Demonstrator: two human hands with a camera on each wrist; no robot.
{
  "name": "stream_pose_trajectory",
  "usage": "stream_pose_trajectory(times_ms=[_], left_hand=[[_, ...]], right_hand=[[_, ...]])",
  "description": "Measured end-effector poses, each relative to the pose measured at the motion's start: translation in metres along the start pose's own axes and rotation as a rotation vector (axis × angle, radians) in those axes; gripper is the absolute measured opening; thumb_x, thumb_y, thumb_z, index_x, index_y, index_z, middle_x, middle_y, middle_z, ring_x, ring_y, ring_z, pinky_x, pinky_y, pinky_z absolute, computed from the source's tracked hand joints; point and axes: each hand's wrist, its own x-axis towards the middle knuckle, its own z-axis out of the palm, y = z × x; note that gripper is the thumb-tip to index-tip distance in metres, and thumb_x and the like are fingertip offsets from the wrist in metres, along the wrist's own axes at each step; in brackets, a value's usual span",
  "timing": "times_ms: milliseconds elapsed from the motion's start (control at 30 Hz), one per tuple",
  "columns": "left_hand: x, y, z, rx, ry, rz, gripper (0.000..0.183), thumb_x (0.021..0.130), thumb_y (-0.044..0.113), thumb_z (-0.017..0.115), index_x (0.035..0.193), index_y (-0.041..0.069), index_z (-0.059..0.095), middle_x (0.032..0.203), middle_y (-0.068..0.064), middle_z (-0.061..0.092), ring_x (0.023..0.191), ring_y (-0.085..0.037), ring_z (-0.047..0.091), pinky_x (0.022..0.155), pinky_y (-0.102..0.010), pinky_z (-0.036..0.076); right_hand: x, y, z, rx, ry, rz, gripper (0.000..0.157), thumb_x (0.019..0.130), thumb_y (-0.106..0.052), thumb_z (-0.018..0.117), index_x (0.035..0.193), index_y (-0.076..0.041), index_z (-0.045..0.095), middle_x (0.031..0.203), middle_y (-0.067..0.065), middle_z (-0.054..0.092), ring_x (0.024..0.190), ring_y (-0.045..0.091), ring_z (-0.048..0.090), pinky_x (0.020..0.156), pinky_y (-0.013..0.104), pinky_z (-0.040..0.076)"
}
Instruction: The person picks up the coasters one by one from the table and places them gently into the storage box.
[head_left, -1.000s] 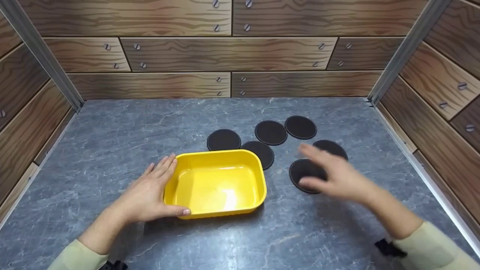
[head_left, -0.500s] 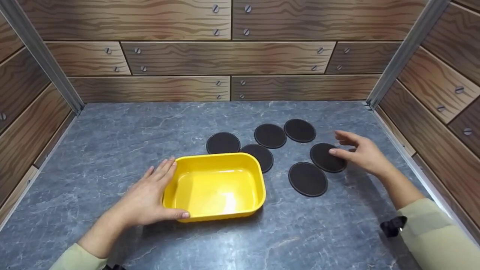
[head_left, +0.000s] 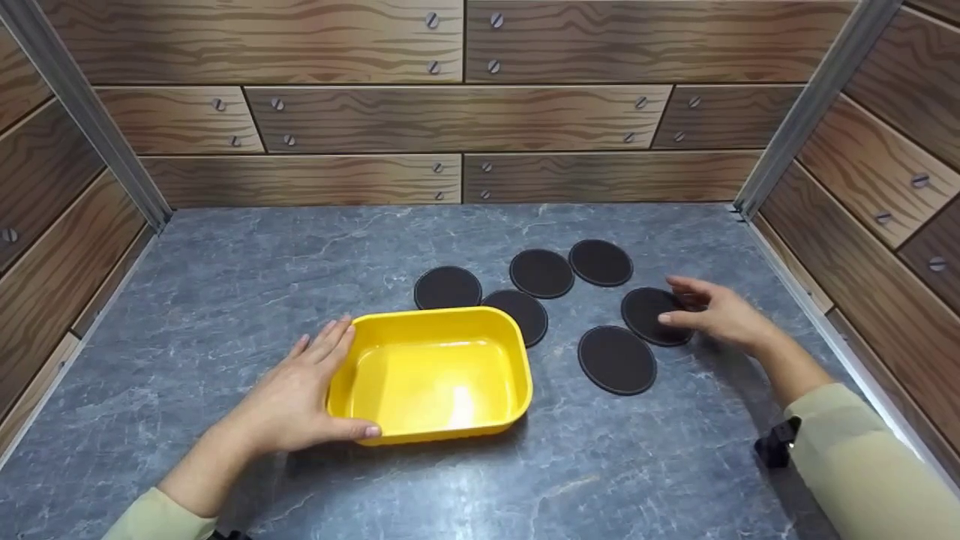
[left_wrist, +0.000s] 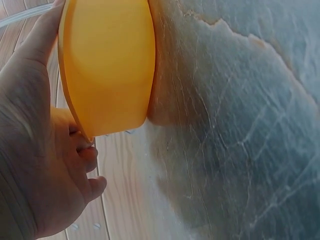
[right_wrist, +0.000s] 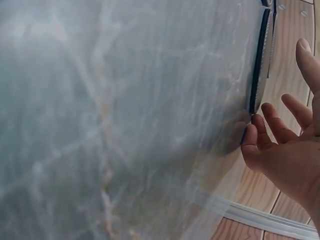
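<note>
A yellow rectangular tub (head_left: 420,324) stands on the table left of centre, with nothing inside. My left hand (head_left: 296,397) holds its left end, thumb on the near rim and fingers over the far left corner; the left wrist view shows the fingers bent at the rim. At the right, my right hand (head_left: 724,316) is at the right edge of a black round coaster (head_left: 646,316), thumb over its top. The right wrist view has the lower fingertips (right_wrist: 251,132) down by the coaster's edge (right_wrist: 258,65), loosely bent, the thumb apart from it.
Several more black coasters lie flat: one (head_left: 616,360) nearer me, two (head_left: 541,274) farther back, one (head_left: 448,288) behind the tub, and another (head_left: 521,316) partly hidden by it. Wood-patterned walls (head_left: 450,116) enclose the grey marbled table (head_left: 262,262).
My right hand has moved right, from above the nearer coaster to the right-hand coaster's edge, and then dipped slightly lower there. The left hand and the tub keep their place.
</note>
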Motion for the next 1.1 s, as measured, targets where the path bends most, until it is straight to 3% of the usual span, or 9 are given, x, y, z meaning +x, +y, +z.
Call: stream_pose_trajectory(times_ms=[267, 600, 833, 1100], left_hand=[[0.000, -0.001, 0.002, -0.005, -0.005, -0.004, 0.137, 0.075, 0.091, 0.065, 0.168, 0.001, 0.021, 0.177, -0.009, 0.008, 0.162, -0.034, 0.016, 0.129, -0.060, 0.013], [0.000, 0.000, 0.000, 0.004, -0.008, -0.008, 0.137, 0.075, 0.092, 0.065, 0.168, 0.002, 0.021, 0.177, -0.008, 0.007, 0.162, -0.032, 0.016, 0.129, -0.059, 0.013], [-0.002, 0.000, -0.001, 0.004, -0.009, -0.015, 0.137, 0.075, 0.092, 0.065, 0.169, 0.002, 0.020, 0.177, -0.007, 0.007, 0.162, -0.032, 0.016, 0.129, -0.059, 0.013], [0.000, 0.000, 0.000, 0.003, -0.017, -0.021, 0.137, 0.075, 0.090, 0.068, 0.169, 0.002, 0.020, 0.177, -0.007, 0.008, 0.162, -0.031, 0.016, 0.129, -0.059, 0.013]], right_hand=[[0.009, 0.013, 0.004, -0.001, -0.048, -0.010, 0.088, 0.097, -0.024, 0.080, 0.163, 0.007, 0.031, 0.155, 0.037, 0.045, 0.144, 0.047, 0.044, 0.119, 0.055, 0.032], [0.010, 0.011, 0.004, -0.070, -0.059, 0.044, 0.097, 0.092, -0.036, 0.084, 0.164, 0.003, 0.032, 0.161, 0.039, 0.024, 0.149, 0.056, 0.026, 0.120, 0.068, 0.023], [0.012, 0.009, 0.007, -0.124, -0.047, 0.017, 0.093, 0.091, -0.035, 0.086, 0.160, 0.005, 0.038, 0.156, 0.040, 0.026, 0.143, 0.058, 0.032, 0.117, 0.068, 0.028], [0.013, 0.013, 0.009, -0.098, -0.024, 0.012, 0.087, 0.090, -0.029, 0.088, 0.155, 0.007, 0.041, 0.153, 0.040, 0.029, 0.141, 0.055, 0.033, 0.116, 0.066, 0.028]])
